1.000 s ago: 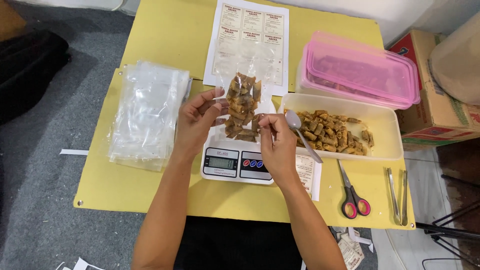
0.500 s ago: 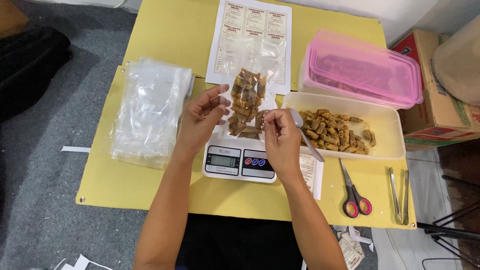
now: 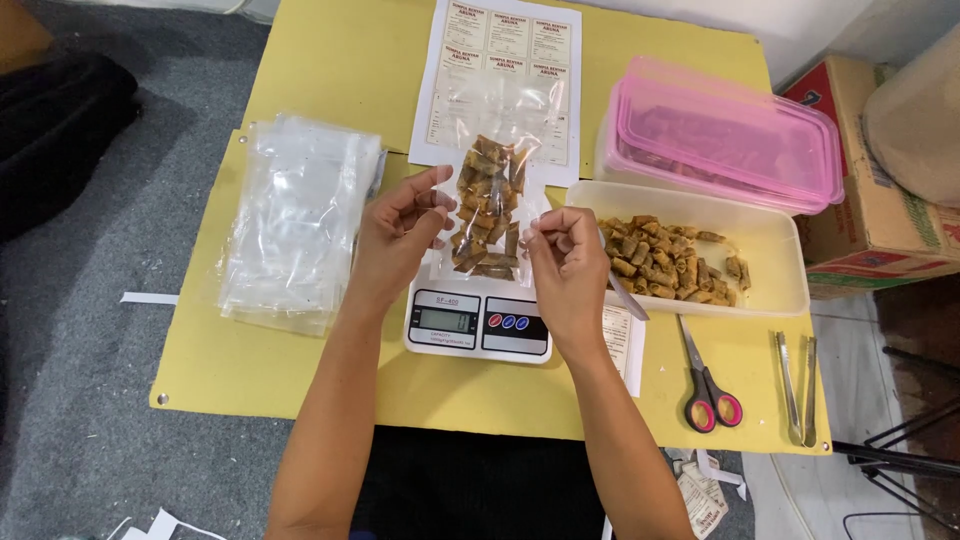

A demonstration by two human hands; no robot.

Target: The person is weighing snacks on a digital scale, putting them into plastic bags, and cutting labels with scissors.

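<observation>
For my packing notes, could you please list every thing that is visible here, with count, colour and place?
snack bag: one, clear, brown rolls inside, held over scale
scale: one, white, table front centre
open tub: one, clear, brown rolls, right of scale
lidded tubs: stacked, pink lids, behind open tub
empty bags: a pile, clear, left
label sheet: one, white, table back
scissors: one, red-pink handles, front right
tongs: one, metal, far right
table: one, yellow
cardboard box: one, brown, right floor
left hand: on bag's left edge
right hand: on bag's right edge, holds a spoon
</observation>
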